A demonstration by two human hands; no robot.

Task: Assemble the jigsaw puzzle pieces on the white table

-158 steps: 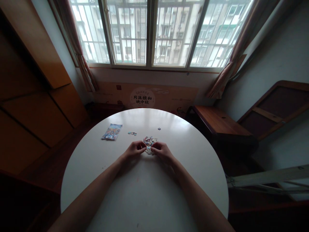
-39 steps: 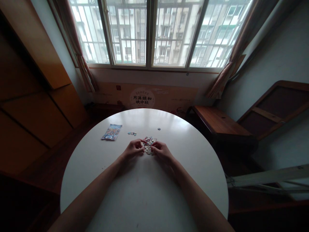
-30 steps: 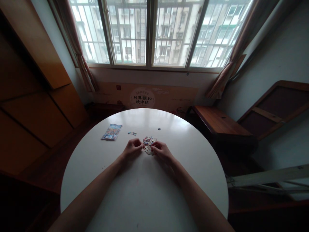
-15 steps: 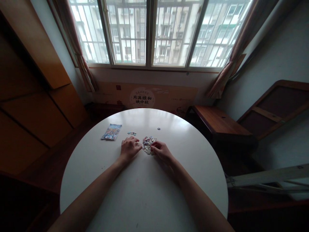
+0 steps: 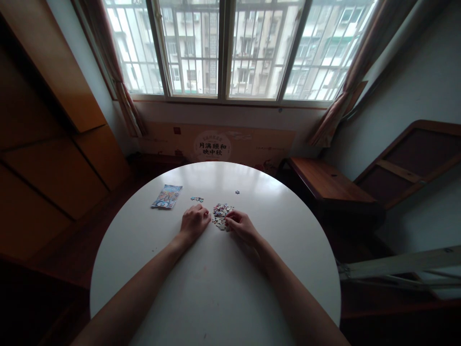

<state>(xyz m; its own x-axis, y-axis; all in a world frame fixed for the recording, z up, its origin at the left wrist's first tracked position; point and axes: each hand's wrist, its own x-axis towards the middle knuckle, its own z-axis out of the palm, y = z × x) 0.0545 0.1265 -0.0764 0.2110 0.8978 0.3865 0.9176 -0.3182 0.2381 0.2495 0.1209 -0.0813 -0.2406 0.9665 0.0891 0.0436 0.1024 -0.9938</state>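
A loose heap of small jigsaw puzzle pieces (image 5: 220,211) lies on the white round table (image 5: 212,288) between my hands. My left hand (image 5: 194,222) rests just left of the heap, fingers curled in, with a small pale puzzle piece (image 5: 206,214) showing at the fingertips. At the heap's right edge, my right hand (image 5: 243,225) has thumb and forefinger pinched together; what lies between them is too small to see. Beyond the left hand is a small cluster of puzzle pieces (image 5: 197,198). One puzzle piece (image 5: 237,192) sits apart, farther back.
A colourful printed packet (image 5: 167,197) lies at the table's left. Behind the table, a long printed board (image 5: 252,139) stands below the barred window. A low wooden bench (image 5: 327,180) is at the right, and wooden cabinets (image 5: 86,158) stand at the left.
The fingers of my left hand have curled in further, drawing slightly back from the heap with the small piece. My right hand stays almost where it was, still pinched at the heap's edge.
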